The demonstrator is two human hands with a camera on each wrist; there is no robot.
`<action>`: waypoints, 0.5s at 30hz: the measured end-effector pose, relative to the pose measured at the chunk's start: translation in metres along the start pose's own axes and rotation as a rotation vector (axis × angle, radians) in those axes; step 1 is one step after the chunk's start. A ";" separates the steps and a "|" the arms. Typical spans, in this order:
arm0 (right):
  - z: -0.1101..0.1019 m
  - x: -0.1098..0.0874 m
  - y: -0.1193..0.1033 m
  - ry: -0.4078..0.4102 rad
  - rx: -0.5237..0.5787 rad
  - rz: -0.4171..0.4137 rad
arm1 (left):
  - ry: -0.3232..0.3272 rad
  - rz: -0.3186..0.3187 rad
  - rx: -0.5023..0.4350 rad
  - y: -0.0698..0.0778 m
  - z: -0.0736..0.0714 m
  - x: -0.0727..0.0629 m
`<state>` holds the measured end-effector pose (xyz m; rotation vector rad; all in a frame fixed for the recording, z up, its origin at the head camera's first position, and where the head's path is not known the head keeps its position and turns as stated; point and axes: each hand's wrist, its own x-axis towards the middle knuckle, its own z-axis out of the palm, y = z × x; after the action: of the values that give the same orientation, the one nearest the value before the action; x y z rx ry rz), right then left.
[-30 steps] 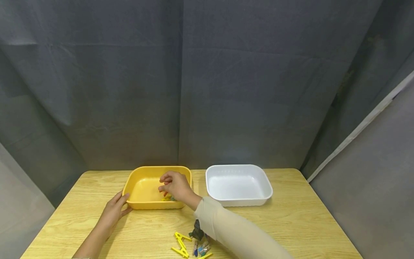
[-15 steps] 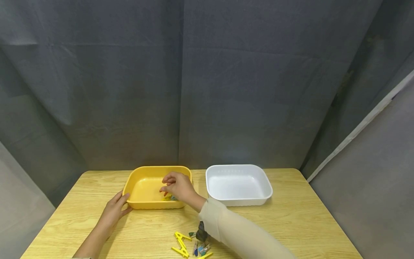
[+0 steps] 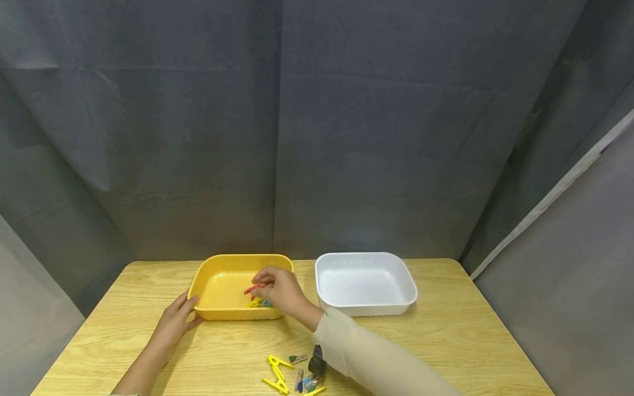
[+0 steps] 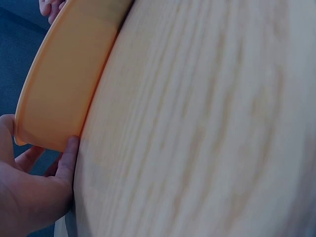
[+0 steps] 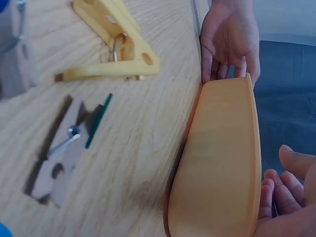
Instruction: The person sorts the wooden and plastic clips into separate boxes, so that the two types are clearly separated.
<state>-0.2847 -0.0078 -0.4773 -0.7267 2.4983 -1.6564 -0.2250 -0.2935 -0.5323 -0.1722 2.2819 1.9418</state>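
Note:
My left hand [image 3: 175, 322] grips the near left corner of a yellow plastic tub [image 3: 233, 314], thumb and fingers on either side of its wall; the left wrist view shows this hand [image 4: 37, 187] close up. Inside the tub's near right part is my right hand [image 3: 279, 289], thumb and fingertips parted beside a red clothespin [image 3: 251, 289]. In the right wrist view, the same hand [image 5: 291, 197] sits behind the tub wall with a gap between thumb and fingers. A yellow clothespin [image 3: 255, 302] and a light-blue clothespin [image 3: 266, 303] lie in the tub under the hand.
A white tub [image 3: 366, 311] stands to the right. Near the table's front edge lie yellow plastic clothespins [image 3: 278, 375], a wooden clothespin with a green strip [image 3: 298, 358] and several other small ones. A black object [image 3: 317, 364] is by the right sleeve. Grey curtains [image 3: 317, 137] surround the table.
My right hand has drawn slightly to the right inside the yellow tub, and more of the red clothespin shows. The left hand and both tubs hold their places.

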 end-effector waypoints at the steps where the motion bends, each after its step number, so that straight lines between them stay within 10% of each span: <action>1: -0.001 -0.001 0.000 -0.005 0.003 0.003 | 0.001 0.003 0.002 0.000 0.000 0.000; 15: -0.007 -0.020 0.001 -0.038 0.000 0.029 | 0.002 0.007 0.013 0.002 0.001 -0.002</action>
<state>-0.2694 0.0073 -0.4794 -0.7115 2.4710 -1.6185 -0.2232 -0.2925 -0.5302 -0.1651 2.2986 1.9301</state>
